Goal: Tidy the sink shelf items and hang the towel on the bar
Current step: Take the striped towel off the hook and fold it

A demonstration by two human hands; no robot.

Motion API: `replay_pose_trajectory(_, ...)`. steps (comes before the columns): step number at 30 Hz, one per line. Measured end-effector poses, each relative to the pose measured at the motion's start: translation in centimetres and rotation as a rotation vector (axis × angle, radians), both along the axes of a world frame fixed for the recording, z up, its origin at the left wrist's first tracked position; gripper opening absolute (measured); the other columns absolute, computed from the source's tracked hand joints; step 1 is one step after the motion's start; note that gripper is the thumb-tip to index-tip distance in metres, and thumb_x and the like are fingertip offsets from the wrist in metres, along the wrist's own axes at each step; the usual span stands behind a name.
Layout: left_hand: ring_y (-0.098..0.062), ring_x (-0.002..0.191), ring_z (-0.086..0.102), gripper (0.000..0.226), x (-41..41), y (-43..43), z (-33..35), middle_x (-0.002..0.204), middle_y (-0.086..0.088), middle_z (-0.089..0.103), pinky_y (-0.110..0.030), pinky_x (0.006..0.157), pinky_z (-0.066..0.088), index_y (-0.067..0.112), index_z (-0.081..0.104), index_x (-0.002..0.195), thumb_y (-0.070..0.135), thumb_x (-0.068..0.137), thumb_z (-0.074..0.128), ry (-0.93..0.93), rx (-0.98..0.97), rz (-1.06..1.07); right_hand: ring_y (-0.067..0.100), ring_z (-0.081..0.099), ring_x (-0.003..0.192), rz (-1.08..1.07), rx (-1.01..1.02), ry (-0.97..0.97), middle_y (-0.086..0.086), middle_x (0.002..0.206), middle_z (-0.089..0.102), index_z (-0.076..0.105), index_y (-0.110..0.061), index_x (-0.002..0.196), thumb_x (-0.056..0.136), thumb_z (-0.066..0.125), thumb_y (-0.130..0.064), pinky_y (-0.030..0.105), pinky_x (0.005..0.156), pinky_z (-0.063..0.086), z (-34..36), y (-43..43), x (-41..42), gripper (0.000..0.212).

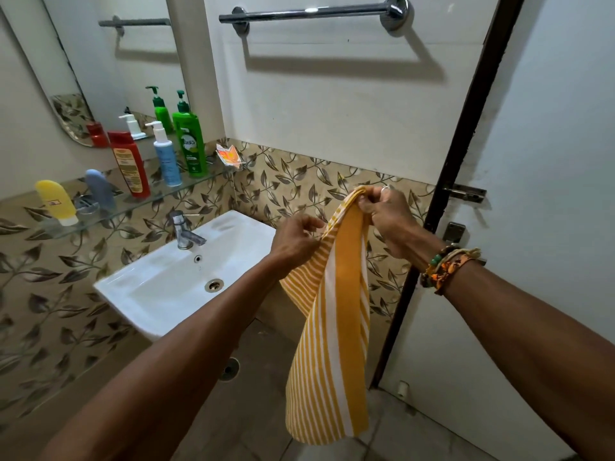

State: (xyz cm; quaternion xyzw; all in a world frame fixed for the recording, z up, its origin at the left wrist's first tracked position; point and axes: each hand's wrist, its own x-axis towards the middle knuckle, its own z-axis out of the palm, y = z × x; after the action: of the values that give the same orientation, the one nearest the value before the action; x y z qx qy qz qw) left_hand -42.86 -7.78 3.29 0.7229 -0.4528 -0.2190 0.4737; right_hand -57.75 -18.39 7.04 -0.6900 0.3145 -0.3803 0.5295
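The white sink (pixel 159 287) is sitting at the left. Just to the right of it, the yellow striped towel (pixel 329 361) is hanging in the air, well below the chrome bar (pixel 309 11). The glass shelf (pixel 186 189) is carrying upright bottles. The right hand (pixel 389 214) is pinching the towel's top fold, and the left hand (pixel 296 241) is pinching its left edge, slightly lower.

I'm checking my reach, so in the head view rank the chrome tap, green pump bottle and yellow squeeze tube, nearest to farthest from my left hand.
1. Chrome tap, on the white sink, just left of the left hand pinching the yellow striped towel.
2. Green pump bottle, right end of the glass shelf.
3. Yellow squeeze tube, at the shelf's far left end.
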Motion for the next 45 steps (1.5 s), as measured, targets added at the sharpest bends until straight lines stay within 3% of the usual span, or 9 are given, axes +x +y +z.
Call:
replay_pose_trajectory(5, -0.023, 0.112, 0.056, 0.048, 1.2, 1.4, -3.3, 0.122, -0.004, 0.061, -0.038, 0.098, 0.049, 0.014, 0.059, 0.125, 0.012, 0.08, 0.074, -0.083, 0.265, -0.17, 0.021, 0.068, 0.097, 0.024, 0.082, -0.16, 0.003, 0.102, 0.071, 0.068, -0.017, 0.106, 0.102, 0.049, -0.012, 0.035, 0.078, 0.059, 2.6, -0.4, -0.3, 0.02)
replay_pose_trajectory(10, -0.014, 0.079, 0.056, 0.023, 2.0, 2.5, -5.5, 0.085, 0.004, 0.06, -0.022, 0.06, 0.039, 0.019, 0.059, 0.088, 0.035, 0.082, 0.075, -0.269, 0.235, -0.098, 0.021, 0.067, 0.099, -0.018, 0.11, -0.251, 0.005, 0.106, 0.07, 0.069, -0.018, 0.106, 0.103, 0.047, -0.01, 0.033, 0.077, 0.058, 4.4, -0.8, -0.9, 0.024)
replay_pose_trajectory(15, -0.015, 0.076, 0.056, 0.018, 3.2, 4.1, -5.9, 0.078, 0.007, 0.06, -0.025, 0.059, 0.04, 0.025, 0.059, 0.08, 0.032, 0.082, 0.076, -0.356, 0.087, -0.042, 0.016, 0.066, 0.094, -0.119, 0.176, -0.328, 0.001, 0.1, 0.071, 0.07, -0.021, 0.103, 0.102, 0.047, -0.009, 0.029, 0.07, 0.056, 5.1, -2.1, -2.2, 0.026)
replay_pose_trajectory(22, -0.028, 0.091, 0.055, 0.033, 3.9, 5.1, -6.6, 0.093, -0.008, 0.069, -0.036, 0.073, 0.043, 0.01, 0.069, 0.097, 0.041, 0.088, 0.066, -0.981, -0.088, -0.078, 0.018, 0.067, 0.098, -0.224, 0.174, -0.368, 0.004, 0.107, 0.07, 0.069, -0.018, 0.108, 0.101, 0.051, -0.009, 0.033, 0.076, 0.058, 4.9, -3.5, -3.3, 0.021)
replay_pose_trajectory(29, -0.032, 0.096, 0.06, 0.037, 5.2, 5.7, -7.0, 0.102, -0.01, 0.068, -0.04, 0.073, 0.05, 0.012, 0.07, 0.096, 0.044, 0.092, 0.054, -1.251, -0.114, -0.072, 0.011, 0.063, 0.093, -0.362, 0.077, -0.261, -0.003, 0.101, 0.067, 0.067, -0.017, 0.115, 0.102, 0.051, -0.012, 0.023, 0.07, 0.054, 3.8, -5.2, -4.5, 0.021)
replay_pose_trajectory(33, -0.031, 0.099, 0.054, 0.046, 6.6, 5.9, -6.4, 0.107, -0.014, 0.06, -0.041, 0.076, 0.045, 0.01, 0.064, 0.101, 0.044, 0.101, 0.033, -1.352, -0.163, -0.016, 0.017, 0.062, 0.103, -0.505, -0.083, -0.035, 0.001, 0.114, 0.067, 0.065, -0.015, 0.125, 0.101, 0.054, -0.017, 0.029, 0.085, 0.055, 2.5, -6.7, -5.5, 0.026)
replay_pose_trajectory(36, -0.035, 0.109, 0.047, 0.022, 8.4, 5.8, -5.0, 0.116, -0.017, 0.051, -0.044, 0.081, 0.041, 0.011, 0.064, 0.104, 0.028, 0.097, 0.052, -1.424, -0.202, 0.058, 0.017, 0.06, 0.1, -0.595, -0.065, 0.043, 0.002, 0.112, 0.065, 0.063, -0.015, 0.128, 0.101, 0.054, -0.018, 0.029, 0.082, 0.051, 1.2, -7.5, -6.5, 0.028)
replay_pose_trajectory(39, -0.037, 0.108, 0.051, 0.018, 9.2, 5.4, -2.8, 0.12, -0.019, 0.053, -0.046, 0.077, 0.048, 0.012, 0.064, 0.108, 0.018, 0.092, 0.062, -1.401, -0.162, 0.054, 0.018, 0.059, 0.102, -0.615, -0.015, 0.089, 0.003, 0.113, 0.065, 0.063, -0.014, 0.127, 0.102, 0.053, -0.018, 0.032, 0.087, 0.051, -0.3, -7.7, -7.3, 0.028)
replay_pose_trajectory(45, -0.026, 0.077, 0.071, 0.017, 8.3, 4.6, 1.8, 0.094, -0.013, 0.075, -0.038, 0.066, 0.059, 0.007, 0.076, 0.1, 0.018, 0.09, 0.067, -0.904, -0.286, 0.045, 0.016, 0.059, 0.099, -0.569, 0.103, 0.066, -0.001, 0.103, 0.065, 0.064, -0.014, 0.123, 0.102, 0.052, -0.015, 0.024, 0.07, 0.045, -1.1, -7.4, -8.0, 0.024)
